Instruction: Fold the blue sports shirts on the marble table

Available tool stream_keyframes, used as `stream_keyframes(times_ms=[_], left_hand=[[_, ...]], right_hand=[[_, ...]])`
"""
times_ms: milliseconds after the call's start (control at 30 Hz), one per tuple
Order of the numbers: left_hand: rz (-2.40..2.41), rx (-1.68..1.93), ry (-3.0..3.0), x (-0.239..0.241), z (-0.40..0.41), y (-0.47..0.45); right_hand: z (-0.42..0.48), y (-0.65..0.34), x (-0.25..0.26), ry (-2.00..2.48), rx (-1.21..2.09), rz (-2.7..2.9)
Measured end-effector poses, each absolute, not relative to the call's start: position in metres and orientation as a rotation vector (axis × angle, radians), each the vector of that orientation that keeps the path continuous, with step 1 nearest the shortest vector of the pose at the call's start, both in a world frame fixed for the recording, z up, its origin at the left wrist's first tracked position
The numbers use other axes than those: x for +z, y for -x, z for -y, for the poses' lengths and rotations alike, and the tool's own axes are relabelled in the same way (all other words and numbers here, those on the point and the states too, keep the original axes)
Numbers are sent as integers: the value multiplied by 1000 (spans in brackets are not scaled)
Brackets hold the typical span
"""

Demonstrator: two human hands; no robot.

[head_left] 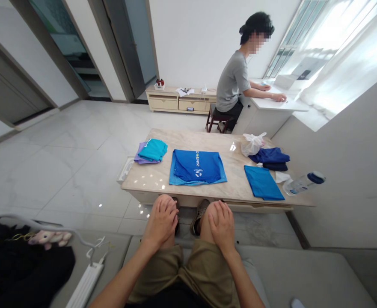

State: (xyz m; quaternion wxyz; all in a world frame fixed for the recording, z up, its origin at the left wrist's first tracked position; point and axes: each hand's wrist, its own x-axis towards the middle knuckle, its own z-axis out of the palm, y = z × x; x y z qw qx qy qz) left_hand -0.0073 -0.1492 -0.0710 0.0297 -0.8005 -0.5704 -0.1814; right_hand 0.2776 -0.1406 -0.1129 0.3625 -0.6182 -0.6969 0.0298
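Note:
My left hand (161,219) rests on my left knee, fingers laid flat over it and holding nothing. On the other knee lies my right hand (222,224), also flat and empty. Beyond my knees, a folded blue cloth with white and yellow print (188,166) lies spread at the middle of the marble-topped table (233,184). To its left is a stack of folded cloths, with a teal cloth (154,149) over a purple cloth (141,160). A folded blue cloth (262,183) lies to the right, near the front edge.
A clear water bottle (304,183), dark blue cloth (270,156) and white plastic bag (252,143) occupy the table's right end. A person in a grey shirt (231,79) sits at a white desk (271,102) behind. A power strip (87,284) lies on the grey sofa (297,273).

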Motion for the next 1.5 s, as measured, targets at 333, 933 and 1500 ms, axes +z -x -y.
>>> stream_keyframes(times_ms=[333, 933, 1500], left_hand=[[1754, -597, 2463, -77, 147, 7], [1864, -510, 2431, -53, 150, 8], [1996, 0, 3028, -46, -110, -62]], right_hand=[[140, -277, -114, 1593, 40, 1806], [144, -282, -106, 1649, 41, 1794], [-164, -320, -133, 2570, 261, 1599]])
